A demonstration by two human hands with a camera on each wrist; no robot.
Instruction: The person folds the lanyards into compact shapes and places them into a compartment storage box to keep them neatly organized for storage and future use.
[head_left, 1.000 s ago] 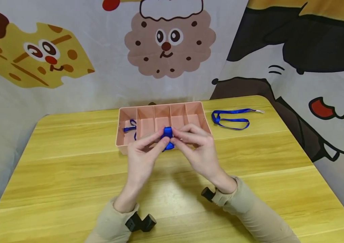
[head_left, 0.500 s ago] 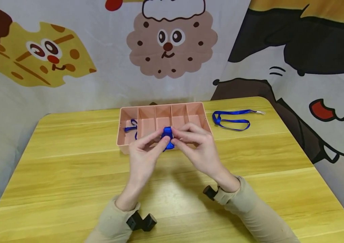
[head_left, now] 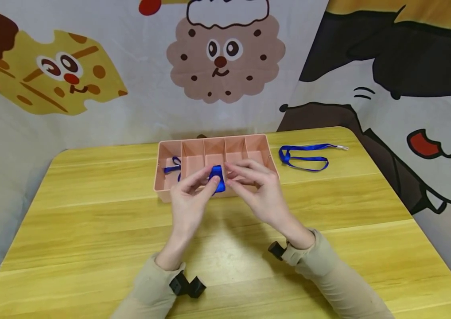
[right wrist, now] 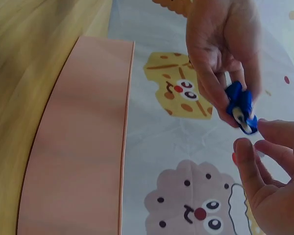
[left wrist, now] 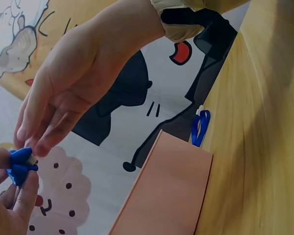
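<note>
A folded blue lanyard is pinched between the thumb and fingers of my left hand, in front of the pink box. A white piece shows among its folds in the right wrist view, where the lanyard points toward my other hand. My right hand is just to the right of it, thumb and fingers parted, with a small gap to the blue strap in the head view. Behind both hands stands the pink divided box; a second blue lanyard lies in its leftmost compartment.
Right of the box, another blue lanyard with a white end lies looped on the wooden table. A cartoon-printed cloth hangs behind the table's back edge. The hands cover part of the box's front and middle compartments.
Both hands pinched the folded lanyard before. Now the right fingers have come off it, and the left hand has shifted slightly left with the lanyard.
</note>
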